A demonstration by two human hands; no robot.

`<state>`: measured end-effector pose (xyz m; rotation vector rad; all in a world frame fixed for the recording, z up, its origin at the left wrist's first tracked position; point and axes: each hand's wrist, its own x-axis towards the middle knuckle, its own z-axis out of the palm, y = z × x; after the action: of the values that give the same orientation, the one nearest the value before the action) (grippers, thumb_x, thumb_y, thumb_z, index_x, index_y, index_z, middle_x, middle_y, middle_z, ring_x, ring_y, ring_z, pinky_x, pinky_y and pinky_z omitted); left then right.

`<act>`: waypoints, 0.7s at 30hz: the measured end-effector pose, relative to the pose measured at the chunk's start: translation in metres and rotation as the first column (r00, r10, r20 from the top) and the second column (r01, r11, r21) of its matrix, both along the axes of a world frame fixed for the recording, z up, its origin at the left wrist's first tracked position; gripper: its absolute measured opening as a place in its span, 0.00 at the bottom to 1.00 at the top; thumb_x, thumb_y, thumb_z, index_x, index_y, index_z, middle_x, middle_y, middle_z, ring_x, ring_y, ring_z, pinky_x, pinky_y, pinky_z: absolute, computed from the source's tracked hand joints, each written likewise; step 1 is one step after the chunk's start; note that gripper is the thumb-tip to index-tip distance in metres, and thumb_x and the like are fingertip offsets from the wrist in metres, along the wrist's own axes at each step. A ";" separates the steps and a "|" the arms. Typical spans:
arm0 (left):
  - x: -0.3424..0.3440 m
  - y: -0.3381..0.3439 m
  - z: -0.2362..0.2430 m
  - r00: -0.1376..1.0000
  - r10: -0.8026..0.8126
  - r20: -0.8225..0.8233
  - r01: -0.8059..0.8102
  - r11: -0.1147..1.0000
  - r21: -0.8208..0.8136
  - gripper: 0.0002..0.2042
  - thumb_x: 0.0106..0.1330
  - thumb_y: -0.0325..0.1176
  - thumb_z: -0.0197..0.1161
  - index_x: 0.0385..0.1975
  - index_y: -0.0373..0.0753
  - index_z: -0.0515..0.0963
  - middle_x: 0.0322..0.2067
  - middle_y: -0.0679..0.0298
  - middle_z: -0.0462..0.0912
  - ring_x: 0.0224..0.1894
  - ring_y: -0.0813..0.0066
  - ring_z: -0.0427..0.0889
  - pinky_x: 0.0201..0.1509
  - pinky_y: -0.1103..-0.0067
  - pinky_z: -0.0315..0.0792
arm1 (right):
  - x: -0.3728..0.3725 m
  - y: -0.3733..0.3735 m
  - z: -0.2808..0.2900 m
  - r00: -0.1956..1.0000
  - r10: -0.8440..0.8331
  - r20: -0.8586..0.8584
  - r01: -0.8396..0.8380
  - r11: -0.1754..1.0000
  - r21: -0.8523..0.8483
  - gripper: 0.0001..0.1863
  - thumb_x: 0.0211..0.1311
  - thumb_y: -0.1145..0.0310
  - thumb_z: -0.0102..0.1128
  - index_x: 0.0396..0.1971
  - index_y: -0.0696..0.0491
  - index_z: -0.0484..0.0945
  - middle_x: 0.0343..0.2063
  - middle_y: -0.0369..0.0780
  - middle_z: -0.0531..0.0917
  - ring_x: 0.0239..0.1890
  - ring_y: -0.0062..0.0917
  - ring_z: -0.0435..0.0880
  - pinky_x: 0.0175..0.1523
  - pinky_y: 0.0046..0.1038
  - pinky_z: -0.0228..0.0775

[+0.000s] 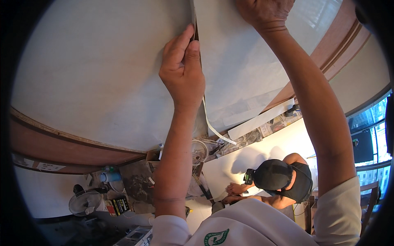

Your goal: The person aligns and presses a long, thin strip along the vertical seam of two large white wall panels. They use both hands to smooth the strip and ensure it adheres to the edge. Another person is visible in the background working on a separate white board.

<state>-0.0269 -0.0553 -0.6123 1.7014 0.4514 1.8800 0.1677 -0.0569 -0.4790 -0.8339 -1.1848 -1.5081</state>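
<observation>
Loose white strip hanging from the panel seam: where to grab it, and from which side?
Grip the white strip probably just below the left hand, where it leaves the seam between the white panels. Come from the lower right: there it curves free of the surface, so fingers can pinch both faces. Higher up it lies tucked in the seam.
</observation>
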 end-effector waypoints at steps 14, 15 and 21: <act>0.027 -0.006 0.012 0.980 0.061 0.191 -0.062 0.998 -0.003 0.11 0.71 0.28 0.67 0.51 0.37 0.85 0.43 0.64 0.87 0.42 0.81 0.83 0.45 0.84 0.77 | 0.005 -0.002 0.002 1.000 0.010 0.010 -0.010 0.999 0.037 0.30 0.62 0.63 0.55 0.65 0.54 0.72 0.64 0.55 0.68 0.64 0.47 0.68 0.68 0.48 0.59; 0.027 -0.006 0.011 0.978 0.057 0.202 -0.055 0.998 -0.017 0.11 0.71 0.28 0.67 0.51 0.37 0.85 0.44 0.64 0.87 0.42 0.81 0.83 0.45 0.84 0.77 | 0.005 -0.001 0.002 1.000 0.012 0.020 -0.013 0.999 0.046 0.30 0.62 0.63 0.55 0.65 0.54 0.72 0.64 0.55 0.68 0.64 0.47 0.68 0.68 0.48 0.59; 0.028 -0.006 0.011 0.966 0.006 0.258 0.006 0.999 -0.047 0.11 0.71 0.28 0.68 0.51 0.38 0.85 0.44 0.64 0.88 0.42 0.81 0.84 0.45 0.84 0.77 | 0.006 -0.001 0.005 0.998 0.011 0.060 -0.016 0.997 0.077 0.29 0.62 0.64 0.55 0.64 0.55 0.73 0.63 0.55 0.69 0.63 0.47 0.69 0.67 0.48 0.59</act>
<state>0.0013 -0.0611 -0.6015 1.3998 0.3873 2.0391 0.1733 -0.0577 -0.4742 -0.7323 -1.1657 -1.5670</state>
